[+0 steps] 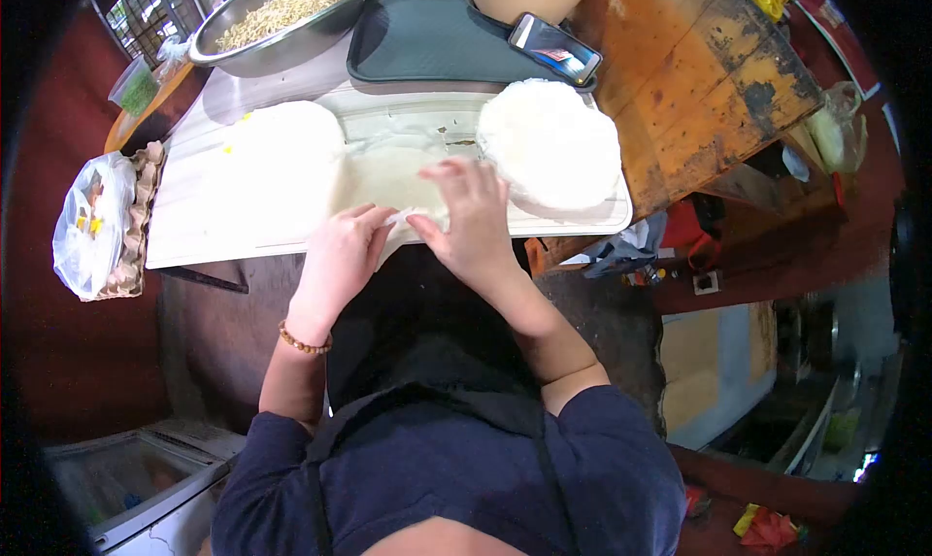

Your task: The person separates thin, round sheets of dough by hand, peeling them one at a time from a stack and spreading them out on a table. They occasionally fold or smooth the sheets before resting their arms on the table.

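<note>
At the table's near edge, my left hand (348, 247) is closed, with thumb and fingertips pinching the edge of a thin white sheet (403, 218). My right hand (473, 211) is beside it, fingers spread and raised, its thumb right at the same bit of sheet. Beyond the hands, a pale translucent patch (388, 172) lies flat on the table. A bright white stack of sheets (277, 172) sits to the left, its detail washed out by glare. To the right rests a round white stack of thin wrappers (549, 146).
A dark tray (427, 36) stands at the back of the white table (184, 231), with a phone (555, 49) on its right corner. Behind left is a steel bowl (262, 56) of bean sprouts. Egg cartons (136, 216) and a plastic bag (92, 231) flank the left edge; a wooden table (689, 80) adjoins right.
</note>
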`<state>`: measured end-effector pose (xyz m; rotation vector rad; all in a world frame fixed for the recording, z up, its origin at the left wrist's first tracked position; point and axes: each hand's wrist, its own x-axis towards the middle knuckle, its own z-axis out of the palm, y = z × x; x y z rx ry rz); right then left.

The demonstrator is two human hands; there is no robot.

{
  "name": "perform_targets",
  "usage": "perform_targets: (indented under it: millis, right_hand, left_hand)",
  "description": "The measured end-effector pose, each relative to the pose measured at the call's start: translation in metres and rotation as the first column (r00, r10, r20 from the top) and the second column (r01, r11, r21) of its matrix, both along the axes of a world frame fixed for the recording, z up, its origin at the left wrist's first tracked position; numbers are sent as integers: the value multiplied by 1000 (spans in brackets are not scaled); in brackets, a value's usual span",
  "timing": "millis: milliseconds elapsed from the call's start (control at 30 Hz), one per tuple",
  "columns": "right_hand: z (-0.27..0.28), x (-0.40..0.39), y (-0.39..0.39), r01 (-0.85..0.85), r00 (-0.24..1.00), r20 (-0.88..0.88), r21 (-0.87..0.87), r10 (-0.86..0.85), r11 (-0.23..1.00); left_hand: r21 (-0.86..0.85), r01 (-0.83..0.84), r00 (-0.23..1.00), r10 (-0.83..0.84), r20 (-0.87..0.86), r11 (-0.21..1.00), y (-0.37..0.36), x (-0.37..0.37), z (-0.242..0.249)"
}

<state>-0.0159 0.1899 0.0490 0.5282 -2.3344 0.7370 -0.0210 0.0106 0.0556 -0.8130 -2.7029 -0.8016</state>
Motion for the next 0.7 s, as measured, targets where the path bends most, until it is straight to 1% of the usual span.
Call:
perform_targets:
  millis: [33, 67, 133, 167, 233, 367, 433, 467, 533, 567, 633, 667, 700]
  right_hand:
    - [2, 2, 0, 142, 989, -32, -100, -146, 985]
    - [-1, 2, 4, 144, 989, -30, -98, -147, 985]
    - [-11, -3, 12, 207, 978, 32, -277, -206, 938]
    - [-15, -3, 14, 205, 978, 31, -277, -204, 939]
    - [-19, 1, 15, 217, 974, 171, -478, -152, 851]
    - [-22, 12, 10, 260, 962, 215, -516, -170, 816]
    - [-27, 16, 8, 247, 936, 351, -573, -39, 781]
    - [-28, 15, 8, 247, 935, 352, -572, -38, 782]
    - [-29, 10, 10, 160, 931, 338, -716, 136, 679]
    - [-33, 6, 12, 161, 931, 339, -715, 136, 680]
    - [-35, 0, 15, 57, 888, 305, -816, 344, 576]
    - [-34, 2, 17, 69, 849, 340, -830, 404, 553]
    - [-33, 2, 17, 67, 849, 339, -830, 405, 554]
  left_hand:
    - [108, -54, 997, 59, -50, 993, 7, 2, -1]
    - [110, -52, 997, 58, -47, 993, 12, 4, -3]
    - [237, -153, 987, 160, -10, 959, 22, 6, -5]
    - [238, -154, 987, 161, -11, 959, 26, 7, -6]
    - [331, -187, 980, 199, -1, 925, 32, 6, -7]
    - [338, -182, 974, 215, -65, 923, 39, 2, -13]
    - [336, -139, 982, 173, -74, 932, 43, 2, -15]
    - [337, -141, 982, 174, -72, 931, 45, 4, -17]
    - [323, -92, 993, 110, -36, 942, 48, 8, -20]
    - [324, -93, 993, 110, -34, 941, 48, 9, -21]
    - [263, -102, 994, 110, -17, 959, 49, 10, -22]
    - [263, -102, 994, 110, -17, 959, 48, 10, -20]
    - [254, -116, 992, 124, -15, 960, 47, 10, -18]
